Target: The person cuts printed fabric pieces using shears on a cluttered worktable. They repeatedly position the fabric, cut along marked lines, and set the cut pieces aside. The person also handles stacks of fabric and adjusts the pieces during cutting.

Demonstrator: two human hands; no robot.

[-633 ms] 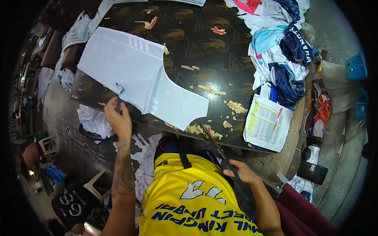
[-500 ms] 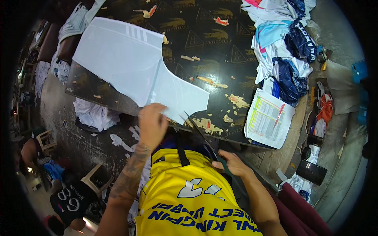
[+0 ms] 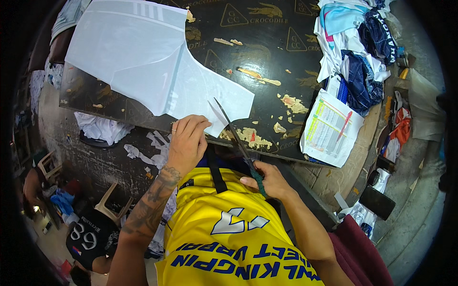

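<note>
A white piece of cut fabric (image 3: 143,62) with pale stripes along its far edge lies on the dark table, folded or layered near its middle. My left hand (image 3: 189,138), a ring on one finger, is closed on the fabric's near corner at the table edge; the thumb is hidden. My right hand (image 3: 273,180) grips large dark shears (image 3: 237,136) by handles wrapped in green. The blades point away from me over the fabric's narrow right part, and a slit shows beside their tips.
The dark printed table (image 3: 238,52) has peeling patches. Along its right side lie a heap of white and navy garments (image 3: 358,71) and papers (image 3: 329,128) with a red pen (image 3: 344,126). White cloth (image 3: 102,128) sits below the left edge. People and plastic chairs (image 3: 114,202) are at lower left.
My right hand has come up and forward with the shears, whose blades now reach farther over the fabric. My left hand stays at the near edge. The whole view has shifted slightly.
</note>
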